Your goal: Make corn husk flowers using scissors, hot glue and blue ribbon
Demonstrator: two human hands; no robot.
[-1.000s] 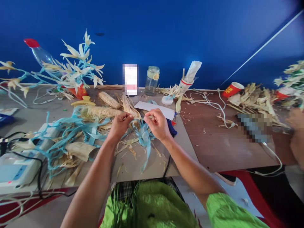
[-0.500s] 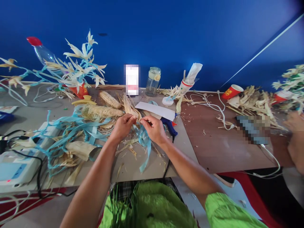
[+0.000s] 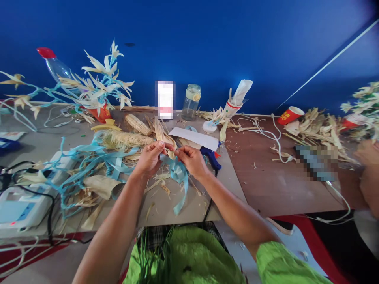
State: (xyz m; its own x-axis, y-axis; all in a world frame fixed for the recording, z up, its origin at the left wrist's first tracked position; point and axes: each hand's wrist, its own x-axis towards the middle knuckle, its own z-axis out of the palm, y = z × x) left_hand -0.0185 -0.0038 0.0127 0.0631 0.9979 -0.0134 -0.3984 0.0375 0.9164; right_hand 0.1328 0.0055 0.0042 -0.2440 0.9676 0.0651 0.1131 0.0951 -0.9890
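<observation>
My left hand (image 3: 149, 158) and my right hand (image 3: 191, 159) meet over the middle of the table, both closed in a pinch on a light blue ribbon strip (image 3: 179, 177). The ribbon stretches between my fingertips, and its loose end curls down toward the table's front edge. A small piece of dry corn husk (image 3: 169, 148) shows between my fingers. Just behind my right hand lie a blue glue gun (image 3: 211, 155) and a white paper strip (image 3: 196, 137). To my left spreads a heap of blue ribbon and husks (image 3: 89, 165).
Corn cobs (image 3: 127, 138), a glass jar (image 3: 189, 101), a red cup with paper (image 3: 232, 103) and a husk flower arrangement (image 3: 97, 85) stand at the back. A white device with black cables (image 3: 20, 205) sits at left. Another person's hand (image 3: 368, 173) works at right, near husks (image 3: 316, 128) and a tipped red cup (image 3: 290, 114).
My hands have drawn closer together and slightly nearer to me, now pinching the blue ribbon taut between them. The other person's hand at right shifted a little.
</observation>
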